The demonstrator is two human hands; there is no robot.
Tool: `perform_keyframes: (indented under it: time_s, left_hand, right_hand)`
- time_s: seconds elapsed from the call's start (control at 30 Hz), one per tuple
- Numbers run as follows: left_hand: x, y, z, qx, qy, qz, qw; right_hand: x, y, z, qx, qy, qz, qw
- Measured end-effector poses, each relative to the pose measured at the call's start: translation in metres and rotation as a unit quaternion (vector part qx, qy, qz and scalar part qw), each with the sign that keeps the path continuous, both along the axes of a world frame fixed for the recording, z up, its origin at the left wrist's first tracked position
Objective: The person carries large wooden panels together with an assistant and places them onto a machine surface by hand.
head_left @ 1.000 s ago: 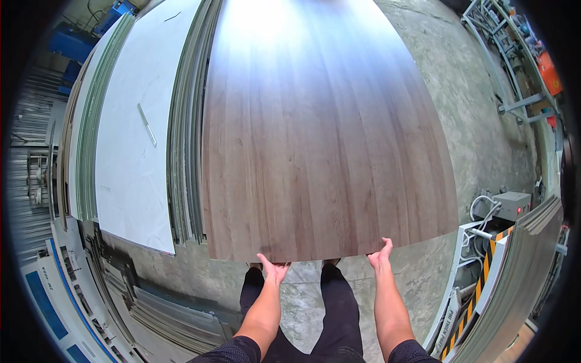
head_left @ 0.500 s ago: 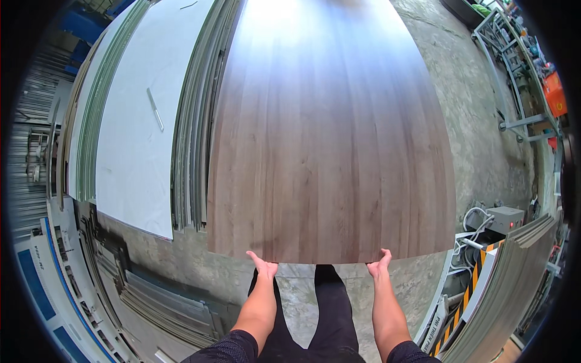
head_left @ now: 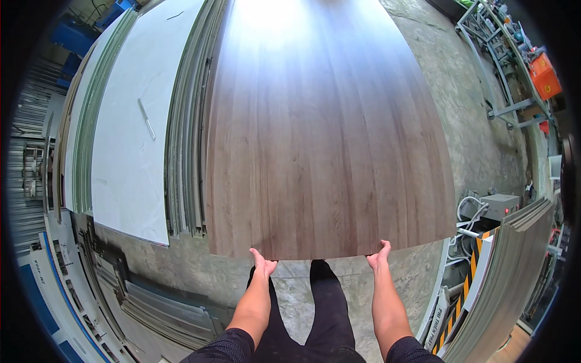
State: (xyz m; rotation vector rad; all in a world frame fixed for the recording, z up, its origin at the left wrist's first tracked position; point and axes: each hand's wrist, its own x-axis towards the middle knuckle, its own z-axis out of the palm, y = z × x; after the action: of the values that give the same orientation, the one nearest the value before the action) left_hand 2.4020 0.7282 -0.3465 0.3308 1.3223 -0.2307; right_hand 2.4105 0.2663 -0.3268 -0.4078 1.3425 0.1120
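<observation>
Head view: both hands on the near edge of the wood-grain panel (head_left: 327, 127), which lies flat and runs away from the person over the concrete floor (head_left: 466, 121). Left hand (head_left: 264, 266) is cupped under the near edge toward its left end, fingers curled up against it. Right hand (head_left: 379, 256) does the same toward the right end. Both grips closed on the panel edge, thumbs not visible.

Step, as I read it: carrying or sliding the panel by its near edge, far end's support out of sight. Any further move needs both hands level and square to the edge, so the panel doesn't skew.

Relative to the panel:
- left, just beside: stack of board edges (head_left: 187, 133), then a white sheet (head_left: 130, 133) with a thin strip on it.
- right, near corner: grey box (head_left: 500, 204) with cables, yellow-black hazard striping (head_left: 469, 278), leaning grey boards (head_left: 514, 272).
- far right: metal rack (head_left: 502, 66), orange crate (head_left: 544, 75).

No labels legible.
</observation>
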Motion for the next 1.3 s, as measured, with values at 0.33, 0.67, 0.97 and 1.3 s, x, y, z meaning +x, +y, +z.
perform_keyframes:
  time_s: [0.33,0.67,0.97,1.3]
  left_hand:
    - [-0.008,-0.049,0.008,-0.057,-0.035,-0.022,0.997]
    - [0.002,-0.041,0.026,-0.037,-0.08,-0.163,0.983]
    - [0.016,-0.015,0.097,0.005,-0.127,-0.209,0.97]
    - [-0.012,-0.085,0.232,0.038,-0.08,-0.285,0.955]
  right_hand:
    - [0.014,-0.052,0.057,-0.087,-0.057,-0.039,0.994]
    - [0.015,-0.045,0.09,-0.138,-0.11,-0.053,0.983]
    - [0.003,-0.032,0.132,-0.068,-0.122,-0.104,0.985]
    - [-0.074,-0.087,0.241,-0.194,-0.059,-0.121,0.972]
